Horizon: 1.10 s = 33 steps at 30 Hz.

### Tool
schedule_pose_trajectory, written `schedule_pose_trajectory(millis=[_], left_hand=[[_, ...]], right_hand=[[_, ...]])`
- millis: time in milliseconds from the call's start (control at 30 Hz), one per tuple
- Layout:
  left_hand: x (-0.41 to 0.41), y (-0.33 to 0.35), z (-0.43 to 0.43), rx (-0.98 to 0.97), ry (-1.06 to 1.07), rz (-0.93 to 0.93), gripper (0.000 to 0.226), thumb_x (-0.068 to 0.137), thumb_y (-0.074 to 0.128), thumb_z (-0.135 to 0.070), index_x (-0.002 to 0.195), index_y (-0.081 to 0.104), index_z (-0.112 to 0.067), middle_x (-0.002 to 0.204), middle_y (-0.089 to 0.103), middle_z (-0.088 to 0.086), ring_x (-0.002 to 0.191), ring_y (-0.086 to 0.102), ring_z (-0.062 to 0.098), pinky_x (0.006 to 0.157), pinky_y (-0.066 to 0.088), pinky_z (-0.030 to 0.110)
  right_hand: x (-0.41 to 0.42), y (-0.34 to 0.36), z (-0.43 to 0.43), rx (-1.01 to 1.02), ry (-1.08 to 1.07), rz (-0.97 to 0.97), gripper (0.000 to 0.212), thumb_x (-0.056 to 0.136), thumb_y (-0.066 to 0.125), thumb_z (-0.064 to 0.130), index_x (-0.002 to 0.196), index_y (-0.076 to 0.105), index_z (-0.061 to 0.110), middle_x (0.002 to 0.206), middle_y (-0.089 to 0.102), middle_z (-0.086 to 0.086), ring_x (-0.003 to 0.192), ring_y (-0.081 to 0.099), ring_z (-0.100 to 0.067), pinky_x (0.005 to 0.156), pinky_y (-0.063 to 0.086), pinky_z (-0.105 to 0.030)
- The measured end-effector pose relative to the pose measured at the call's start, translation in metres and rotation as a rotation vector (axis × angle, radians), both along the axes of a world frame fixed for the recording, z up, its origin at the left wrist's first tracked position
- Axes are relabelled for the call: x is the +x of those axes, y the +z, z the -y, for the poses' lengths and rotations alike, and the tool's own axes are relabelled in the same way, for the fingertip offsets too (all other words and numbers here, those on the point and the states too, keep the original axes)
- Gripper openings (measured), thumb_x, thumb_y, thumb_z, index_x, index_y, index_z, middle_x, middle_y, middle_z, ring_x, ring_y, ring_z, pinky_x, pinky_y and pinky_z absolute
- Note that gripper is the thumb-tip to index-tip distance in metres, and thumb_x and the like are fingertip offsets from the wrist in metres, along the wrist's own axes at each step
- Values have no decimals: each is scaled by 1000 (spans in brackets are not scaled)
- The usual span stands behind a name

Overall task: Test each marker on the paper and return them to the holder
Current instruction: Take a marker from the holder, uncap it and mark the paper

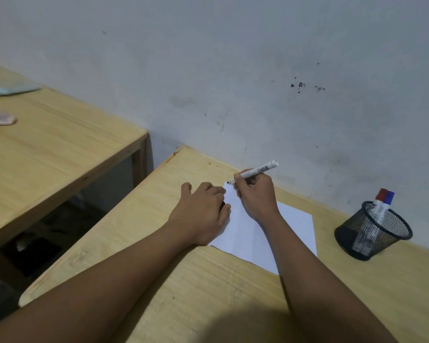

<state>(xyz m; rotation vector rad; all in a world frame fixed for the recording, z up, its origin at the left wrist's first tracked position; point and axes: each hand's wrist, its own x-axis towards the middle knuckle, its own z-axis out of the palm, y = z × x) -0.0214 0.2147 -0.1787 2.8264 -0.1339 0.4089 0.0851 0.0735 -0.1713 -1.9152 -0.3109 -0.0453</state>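
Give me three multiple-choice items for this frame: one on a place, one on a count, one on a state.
1. Where does the mesh pen holder stand?
A. On the paper
B. On the desk, right of the paper, near the wall
C. On the neighbouring table at left

2. How many markers stand in the holder?
A. None
B. Two
C. Five

3. What state is the marker in the right hand in?
A. Capped, lying flat
B. Uncapped, tip at the paper
C. Dropped on the floor

Answers:
1 B: the holder sits on the wooden desk, apart from the white paper.
2 B: a red-capped marker and a blue-capped marker stick out.
3 B: the right hand grips the black marker, bare tip at the sheet's far corner.
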Motion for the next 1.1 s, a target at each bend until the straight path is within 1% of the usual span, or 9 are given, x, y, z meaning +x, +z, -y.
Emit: schedule_pose_trajectory(millis=[200,400,533,633,700,767,867,967,1100], left_hand=[[0,2,1,-2,0,-8,45,100,27,-42,97,66,-20,137,58,-8,124,45,11,101,27,50],[0,2,0,1,0,-11,47,100,26,-43,103,67,-19,140,58,-7,126,44,12,103,28,51],[0,0,0,15,6,-3,45,100,27,-42,103,66,-19,138,59,-7,124,46,12,102,30,51],[0,0,0,3,2,1,44,99,27,-41,97,64,-19,132,61,-8,122,46,12,101,30,50],[0,1,0,-15,-2,-3,43,99,27,-41,93,63,-19,131,62,-7,121,46,12,102,29,50],[-1,3,0,-23,-6,-7,43,99,26,-40,92,63,-19,131,62,-7,121,47,12,103,27,50],[-2,3,0,-56,-6,-2,41,99,26,-41,94,61,-20,123,65,-7,116,51,14,103,25,49],[-7,10,2,-131,5,33,41,98,25,-39,94,60,-18,107,64,-6,103,57,16,106,24,51],[-15,23,4,-206,74,130,39,96,30,-45,92,62,-26,111,60,-15,111,53,11,114,16,57]], right_hand=[[0,2,1,-39,20,12,21,92,63,26,77,70,13,71,72,-13,61,62,-20,66,56,-51],[-2,4,1,-63,59,6,19,86,63,35,70,73,29,67,70,-10,60,56,-22,64,53,-55],[-4,6,2,-61,90,-6,23,85,64,35,64,70,31,61,63,-3,60,53,-23,66,53,-57],[-5,8,2,-2,88,-24,22,89,66,28,68,72,25,63,67,-2,60,56,-23,61,51,-49],[-4,11,4,170,75,-116,19,95,67,14,77,72,11,65,68,-9,60,56,-26,55,45,-39],[-3,21,9,317,33,-191,16,97,67,11,86,71,1,67,67,-11,58,56,-25,51,43,-32],[-6,49,21,486,-109,-150,14,96,68,14,94,71,0,71,68,-11,56,59,-20,51,50,-28],[-22,84,38,566,-151,-53,13,98,67,14,90,70,5,74,69,-11,55,61,-18,53,54,-25],[-61,113,64,584,-98,-47,14,100,63,16,94,69,4,76,67,-13,56,60,-18,53,54,-27]])
